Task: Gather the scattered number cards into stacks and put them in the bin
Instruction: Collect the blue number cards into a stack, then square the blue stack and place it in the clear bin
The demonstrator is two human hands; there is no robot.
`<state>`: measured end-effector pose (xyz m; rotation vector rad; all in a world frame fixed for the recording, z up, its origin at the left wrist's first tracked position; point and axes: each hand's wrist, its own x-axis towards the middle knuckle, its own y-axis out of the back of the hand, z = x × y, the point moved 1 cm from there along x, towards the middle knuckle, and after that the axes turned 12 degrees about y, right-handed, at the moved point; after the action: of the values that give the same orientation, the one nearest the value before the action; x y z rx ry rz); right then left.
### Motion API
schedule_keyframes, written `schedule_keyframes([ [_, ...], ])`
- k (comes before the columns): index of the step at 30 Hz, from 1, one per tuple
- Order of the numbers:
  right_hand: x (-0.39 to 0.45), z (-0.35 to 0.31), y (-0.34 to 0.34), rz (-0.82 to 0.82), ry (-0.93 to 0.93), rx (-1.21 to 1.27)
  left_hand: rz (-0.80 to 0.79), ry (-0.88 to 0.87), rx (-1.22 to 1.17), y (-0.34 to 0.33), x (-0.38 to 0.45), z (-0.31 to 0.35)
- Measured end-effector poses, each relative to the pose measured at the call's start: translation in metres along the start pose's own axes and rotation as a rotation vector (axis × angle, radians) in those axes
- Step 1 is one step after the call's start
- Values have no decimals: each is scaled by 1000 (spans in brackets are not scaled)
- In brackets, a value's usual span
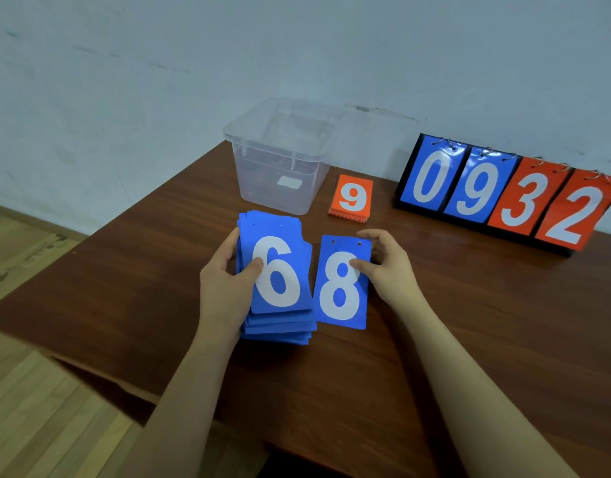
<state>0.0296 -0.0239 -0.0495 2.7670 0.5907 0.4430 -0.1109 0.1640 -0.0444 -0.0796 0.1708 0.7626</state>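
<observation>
Beside bin [280,160], left hand [225,281] gripping blue stack [280,322], right hand [387,267] pinching 8 card [342,291]

Bin [280,157] behind card stack [280,270]; single card [342,284] right; scoreboard [504,191] far right.

Left hand [228,288]: curled round the blue stack [280,326], thumb on top, fingers underneath.
Right hand [387,267]: pinching the 8 card [342,284], thumb on its face.
Forearms: both bare, reaching forward over the table.
</observation>
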Motion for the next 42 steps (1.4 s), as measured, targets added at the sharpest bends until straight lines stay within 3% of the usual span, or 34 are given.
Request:
schedule_keyframes([
  [4, -8, -20, 14, 140, 74, 166, 0, -60, 52, 0, -4, 4],
  [11, -21, -54, 28, 214, 71, 466, -123, -133, 114, -14, -16, 9],
  [15, -35, -49, 18, 183, 74, 285, -248, -120, 44, -35, -31, 10],
  [21, -52, -26, 20, 308, 60, 160, -341, -139, -9, -66, -47, 7],
  [28, -62, -20, 50, 287, 63, 244, -506, -71, -56, -100, -61, 8],
  [31, -66, -16, 60, 328, 91, 152, -603, -121, 75, -111, -63, 7],
  [37, -79, -17, 89, 364, 228, 66, -683, -554, 667, -130, -71, 30],
  [39, -84, -18, 95, 403, 219, 78, -664, -674, 855, -141, -75, 33],
  [42, -95, -13, 100, 518, 202, 76, -582, -714, 1066, -154, -79, 32],
])
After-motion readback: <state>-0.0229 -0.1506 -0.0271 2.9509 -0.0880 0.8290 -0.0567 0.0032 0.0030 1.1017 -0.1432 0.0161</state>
